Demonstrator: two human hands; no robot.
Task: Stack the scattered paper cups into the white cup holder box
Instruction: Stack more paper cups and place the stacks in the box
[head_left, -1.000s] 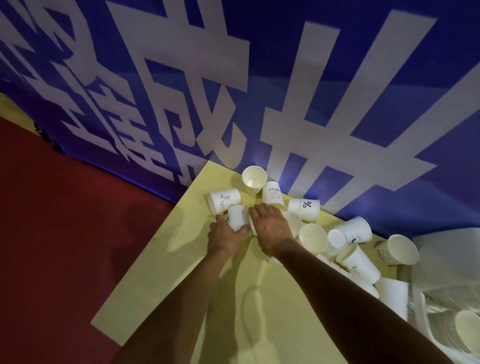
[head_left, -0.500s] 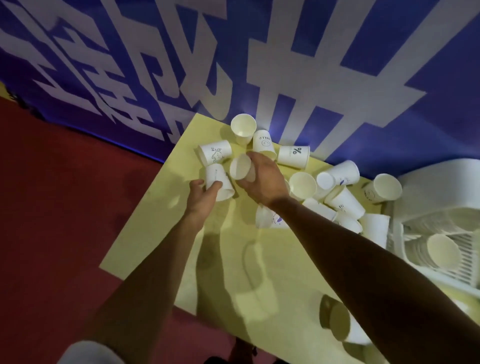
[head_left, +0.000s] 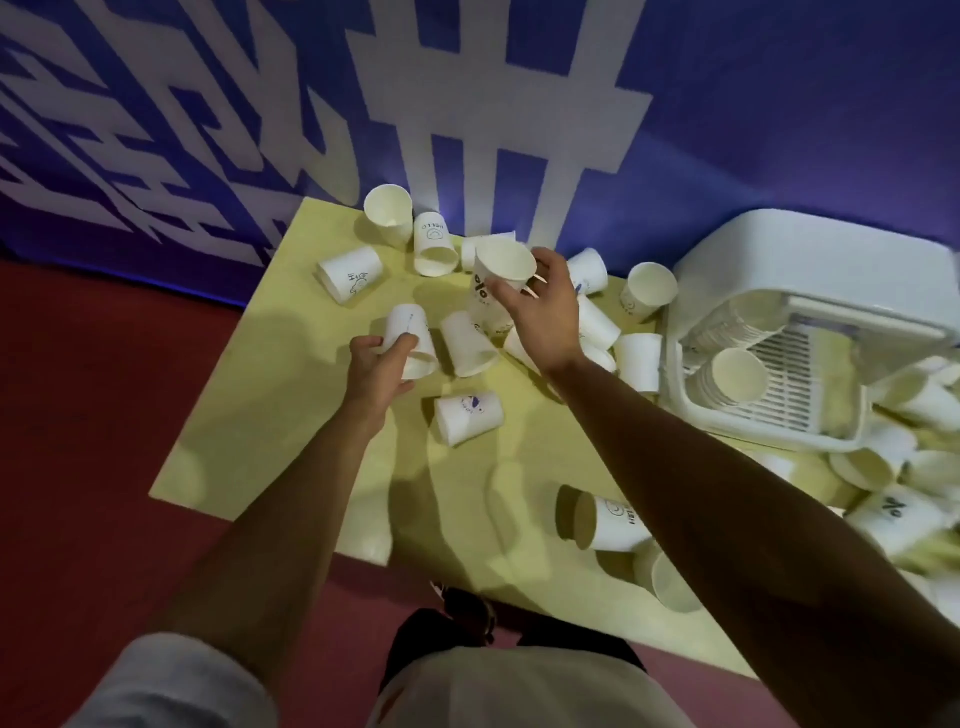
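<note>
Paper cup (head_left: 498, 283) marked "%" is now raised above the scattered pile.
Right hand (head_left: 545, 317) has lifted, fingers curled round it, mouth up; left hand (head_left: 376, 366) still grips a second cup (head_left: 413, 338) over the yellow table (head_left: 291, 415); white cup holder box (head_left: 779, 244) stands well right.

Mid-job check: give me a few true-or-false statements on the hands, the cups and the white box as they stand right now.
1. The left hand grips a cup. True.
2. The lifted cup in the right hand bears a % mark. True.
3. The white box holds no cups yet. False: a stack of cups lies inside it.
4. The white box sits at the table's left end. False: it is on the right.
5. The table is red. False: it is yellow, and the floor is red.
</note>
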